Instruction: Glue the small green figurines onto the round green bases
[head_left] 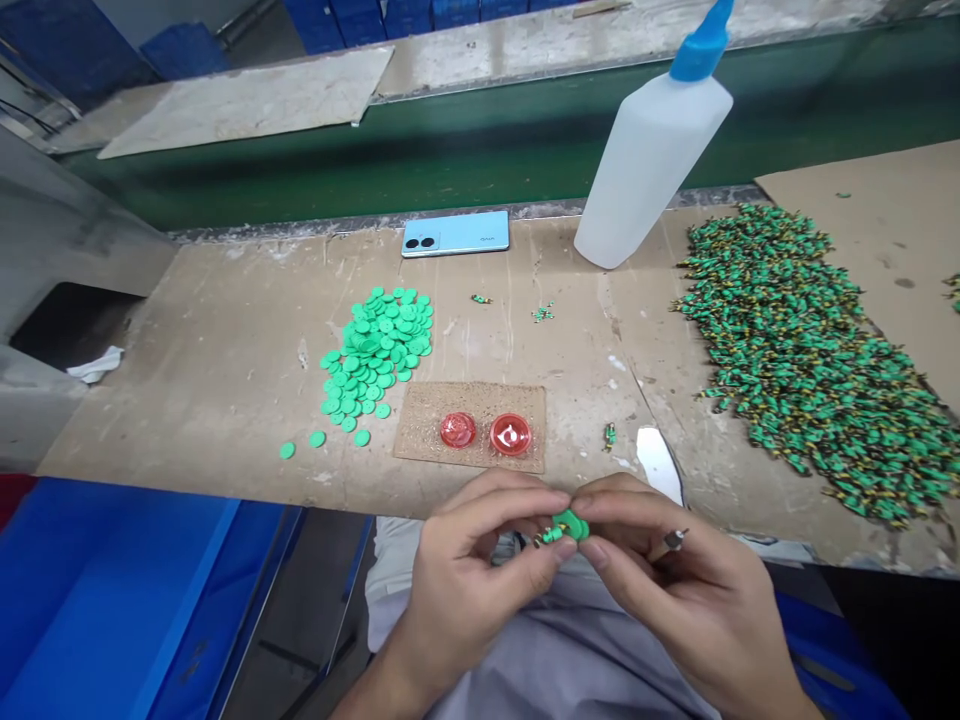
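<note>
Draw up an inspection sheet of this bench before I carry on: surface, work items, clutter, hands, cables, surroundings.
Surface: tan cardboard-like worktop, scuffed and stained.
Work items: small green plastic piece in hand; loose pile of flat round green plastic discs; large heap of small green, black and gold parts; two round glossy red dishes on a flat brown rectangular pad.
Clutter: light-blue rectangular phone; translucent white plastic bottle with blue cap.
Hands: left hand and right hand both pinch the green piece; a small dark object with a pale tip shows between the right fingers.
Cables: nothing seen on the worktop.
Surroundings: blue plastic bin at lower left; dark green panel behind the worktop.
</note>
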